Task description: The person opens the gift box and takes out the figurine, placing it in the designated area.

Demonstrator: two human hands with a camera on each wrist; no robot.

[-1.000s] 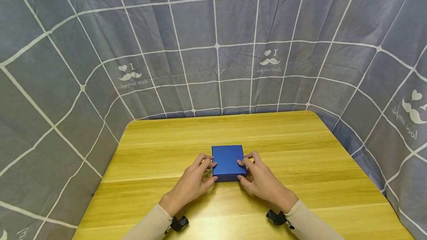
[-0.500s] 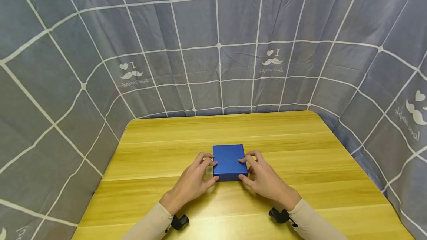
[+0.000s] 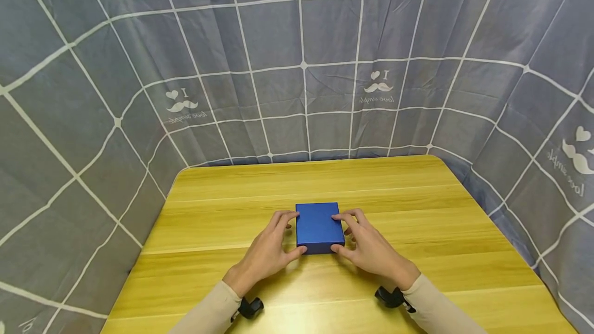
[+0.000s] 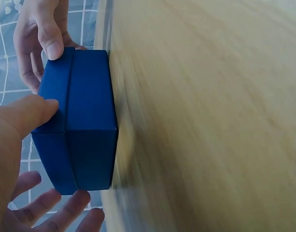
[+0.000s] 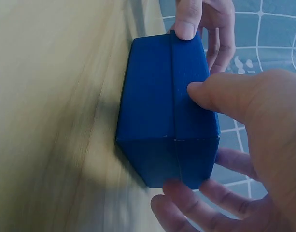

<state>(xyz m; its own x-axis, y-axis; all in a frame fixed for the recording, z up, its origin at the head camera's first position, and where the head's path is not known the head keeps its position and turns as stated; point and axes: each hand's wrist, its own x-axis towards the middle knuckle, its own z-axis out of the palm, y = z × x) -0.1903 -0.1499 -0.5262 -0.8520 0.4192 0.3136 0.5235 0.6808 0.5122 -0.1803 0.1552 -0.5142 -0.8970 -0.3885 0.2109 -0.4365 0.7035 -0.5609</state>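
Note:
A square blue lidded box [image 3: 319, 224] sits on the wooden table between both hands. Its lid [image 4: 61, 79] meets the lower part [image 4: 91, 92] along a thin seam, with no gap showing in the wrist views. My left hand [image 3: 265, 254] holds the left side, thumb on the front face of the lid and fingers by the left side and top edge. On the opposite side, my right hand [image 3: 375, 256] grips likewise: its thumb [image 5: 205, 94] presses the lid's front face while fingers curve around the right side. Whatever the box contains is hidden.
The yellow wood-grain table [image 3: 223, 189] extends around the box on all sides. Grey cloth [image 3: 278, 86] with white grid lines hangs behind the table and along both sides. Each wrist wears a small black camera mount [image 3: 251, 308].
The left fingers have shifted farther along the box's left edge, and the index finger has straightened somewhat. The right hand keeps nearly the same hold. The box stays in place.

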